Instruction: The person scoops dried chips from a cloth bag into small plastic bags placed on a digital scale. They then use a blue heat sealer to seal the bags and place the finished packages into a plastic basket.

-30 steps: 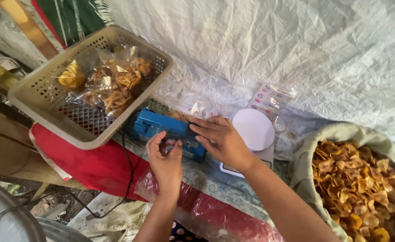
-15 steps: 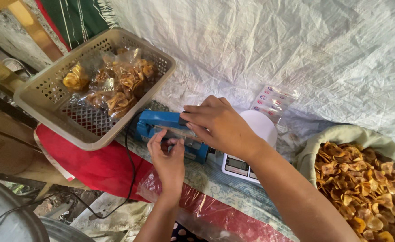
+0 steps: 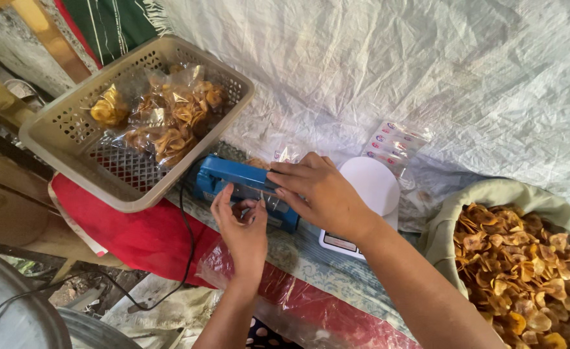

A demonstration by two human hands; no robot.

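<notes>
**Hands working at the blue sealer**

Compared with half a second ago, the right hand (image 3: 323, 190) is lying flatter and lower on the blue plastic bag sealer with a hinged arm (image 3: 236, 181), its fingers stretched out along the arm's top and pressing on it rather than gripping. Just below that hand, the left hand (image 3: 243, 226) is sitting with its fingers curled loosely around a small clear bag (image 3: 258, 208) at the sealer's front edge; how firmly it is pinching the bag I cannot tell. Directly behind the right hand, a white kitchen scale with a round platform (image 3: 374, 184) is standing, touching the wrist's far side. Beyond the scale, a stack of clear empty packets (image 3: 394, 139) is lying on the white woven sheet (image 3: 427, 71). Up and left of both hands, a beige perforated plastic basket (image 3: 72, 132) is holding filled bags of golden chips (image 3: 168, 116). Off to the right of the right forearm, an open cloth sack of loose chips (image 3: 524, 265) is resting.
</notes>
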